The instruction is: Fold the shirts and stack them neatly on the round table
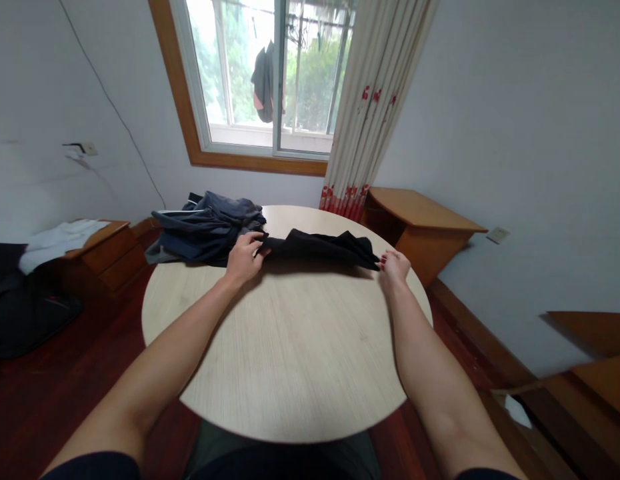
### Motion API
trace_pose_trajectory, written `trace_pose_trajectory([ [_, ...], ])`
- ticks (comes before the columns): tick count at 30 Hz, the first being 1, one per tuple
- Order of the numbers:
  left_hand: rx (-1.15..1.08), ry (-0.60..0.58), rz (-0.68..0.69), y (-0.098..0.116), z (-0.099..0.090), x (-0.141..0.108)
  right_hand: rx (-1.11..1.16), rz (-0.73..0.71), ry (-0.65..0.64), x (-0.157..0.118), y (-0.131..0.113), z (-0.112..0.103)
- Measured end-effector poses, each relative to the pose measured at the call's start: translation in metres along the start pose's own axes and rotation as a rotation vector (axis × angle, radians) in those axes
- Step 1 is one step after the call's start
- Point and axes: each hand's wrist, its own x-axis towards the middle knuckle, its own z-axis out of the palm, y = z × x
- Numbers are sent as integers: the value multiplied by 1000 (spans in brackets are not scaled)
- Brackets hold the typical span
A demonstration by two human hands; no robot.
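A black garment [320,249] stretches crosswise over the far half of the round table, its near edge lifted a little above the top. What kind of garment it is I cannot tell. My left hand [245,257] is closed on its left end, right beside a heap of clothes. My right hand [395,265] pinches the right end near the table's right rim. The heap of dark blue and grey clothes [205,223] lies at the far left of the table, touching or close to the black cloth.
The pale round table [300,360] stands before me. Behind it are a window [275,150] and a curtain [357,133]. A wooden desk [425,220] is at the right, a wooden cabinet [105,257] with white cloth at the left. A black bag [30,320] lies on the floor.
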Motion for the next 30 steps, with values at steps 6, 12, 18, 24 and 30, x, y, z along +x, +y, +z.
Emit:
trace_pose_trajectory([
  [6,-82,-81,49,-2,5,-3,-351,-282,-419,-15,13,10],
  [12,-123,-279,128,26,6,-8,-622,-489,-702,-50,-2,29],
  [18,-66,-454,84,29,11,-13,-368,-187,-1440,-96,-45,29],
  [24,41,-633,87,19,20,-18,-151,67,-1377,-98,-50,27],
  [30,55,-741,220,33,24,-21,-309,-148,-1011,-96,-20,43],
])
